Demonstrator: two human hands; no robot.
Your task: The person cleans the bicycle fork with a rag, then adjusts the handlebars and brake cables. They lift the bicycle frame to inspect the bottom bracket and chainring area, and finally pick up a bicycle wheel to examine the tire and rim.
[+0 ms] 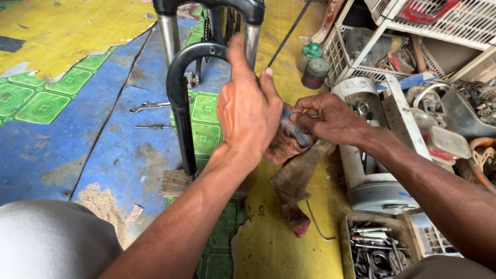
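A worn floor painted blue, yellow and green carries a wrench, a box of tools and white wire racks of clutter. The black bicycle fork stands upright at the floor's middle. The left hand and right hand both grip a stained reddish rag beside the fork.
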